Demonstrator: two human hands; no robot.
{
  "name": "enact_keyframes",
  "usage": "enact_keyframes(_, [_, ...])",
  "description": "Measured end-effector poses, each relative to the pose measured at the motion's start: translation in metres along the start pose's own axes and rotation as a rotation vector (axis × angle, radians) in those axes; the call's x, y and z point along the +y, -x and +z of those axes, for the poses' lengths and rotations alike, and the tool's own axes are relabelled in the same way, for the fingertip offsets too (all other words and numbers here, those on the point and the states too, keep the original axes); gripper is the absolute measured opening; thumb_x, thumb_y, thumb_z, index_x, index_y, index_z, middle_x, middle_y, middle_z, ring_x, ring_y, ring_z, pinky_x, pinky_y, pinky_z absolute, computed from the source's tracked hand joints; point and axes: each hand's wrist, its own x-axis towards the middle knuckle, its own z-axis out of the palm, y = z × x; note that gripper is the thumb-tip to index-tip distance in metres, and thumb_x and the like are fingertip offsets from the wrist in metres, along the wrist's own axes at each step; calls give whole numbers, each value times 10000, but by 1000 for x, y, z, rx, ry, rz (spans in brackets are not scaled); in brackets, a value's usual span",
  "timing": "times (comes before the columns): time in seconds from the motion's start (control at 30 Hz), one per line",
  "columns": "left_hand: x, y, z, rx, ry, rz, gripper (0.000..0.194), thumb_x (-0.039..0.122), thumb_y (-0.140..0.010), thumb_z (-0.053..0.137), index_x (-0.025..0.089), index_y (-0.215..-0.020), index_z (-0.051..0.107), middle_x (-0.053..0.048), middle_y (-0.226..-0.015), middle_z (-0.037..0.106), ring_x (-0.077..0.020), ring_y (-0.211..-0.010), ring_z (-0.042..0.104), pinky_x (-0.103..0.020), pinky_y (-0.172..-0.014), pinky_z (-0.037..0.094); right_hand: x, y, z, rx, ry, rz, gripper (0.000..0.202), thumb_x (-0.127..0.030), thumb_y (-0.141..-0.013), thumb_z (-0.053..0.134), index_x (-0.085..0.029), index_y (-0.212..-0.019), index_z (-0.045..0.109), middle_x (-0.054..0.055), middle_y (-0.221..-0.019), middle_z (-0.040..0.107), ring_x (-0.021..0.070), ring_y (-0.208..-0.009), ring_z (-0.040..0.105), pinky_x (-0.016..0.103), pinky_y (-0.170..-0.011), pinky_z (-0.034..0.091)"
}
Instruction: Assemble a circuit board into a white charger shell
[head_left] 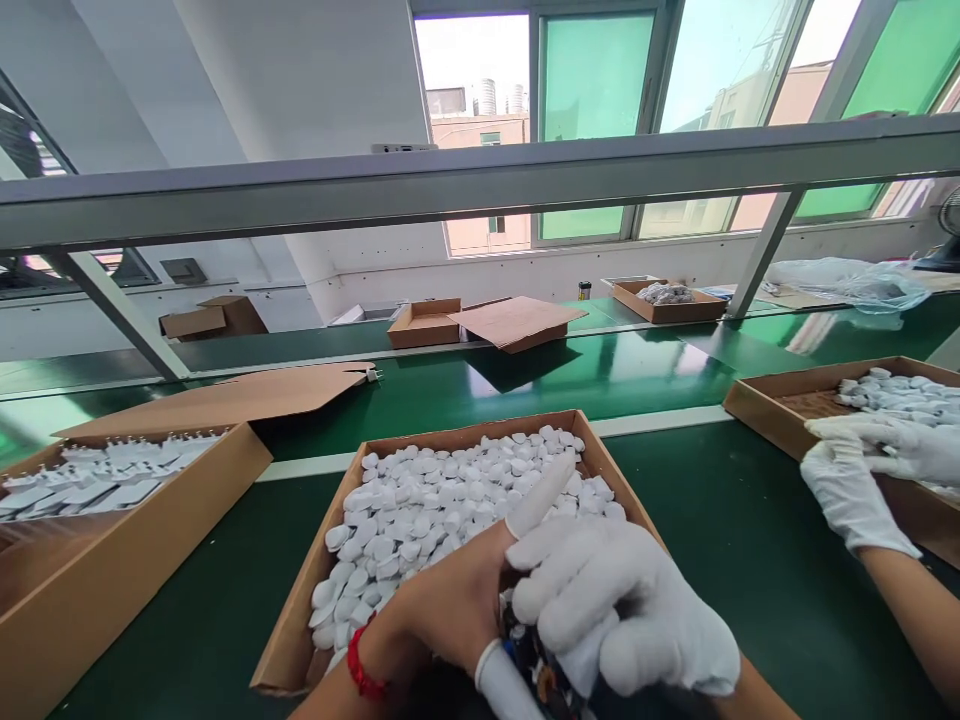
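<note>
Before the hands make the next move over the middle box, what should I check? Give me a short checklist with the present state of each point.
1. Left hand over the middle box: ok.
2. Right hand gloved: ok.
3. Left hand fully gloved: not ok, only finger cots.
4. Small dark item secure between both hands: cannot tell, mostly hidden.
5. White parts inside the box: ok.
6. Co-worker's hands apart, at the right box: ok.

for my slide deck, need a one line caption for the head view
Left hand and gloved right hand meet over a cardboard box of small white parts.
</note>
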Motion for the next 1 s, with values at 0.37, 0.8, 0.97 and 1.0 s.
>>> enact_keyframes(0.37, [37,17,16,288,-712,130,1172,329,-752,853,374,-1533,-20,-15,-1346,552,-228,-1210,542,-291,-1098,358,0,12,1,468,89,59,326,-516,-1011,508,-305,-1042,754,7,-1148,661,206,-1161,573,290,-1025,484])
enact_keyframes(0.8, [47,33,9,262,-1261,-150,767,215,-849,603,270,-1526,247,-75,-957,620,-268,-935,569,-356,-921,463,13,9,-10,385,-79,325,391,-545,-954,570,-229,-1134,714,71,-1383,499,290,-1326,410,474,-1161,317])
enact_keyframes(0.97, [27,26,-93,754,-1030,-489,570,128,-738,733,161,-1283,571,-47,-953,653,-244,-918,607,-298,-868,491,19,7,-41,975,-137,333,415,-537,-810,701,-197,-1046,729,97,-1198,626,301,-1158,557,435,-1009,485])
enact_keyframes(1.0, [22,25,-121,938,-1001,-585,488,94,-722,748,151,-1189,621,-47,-999,655,-237,-939,611,-275,-851,492,20,9,-48,1080,-105,309,369,-514,-788,715,-194,-971,741,89,-1125,657,291,-1096,592,419,-991,500])
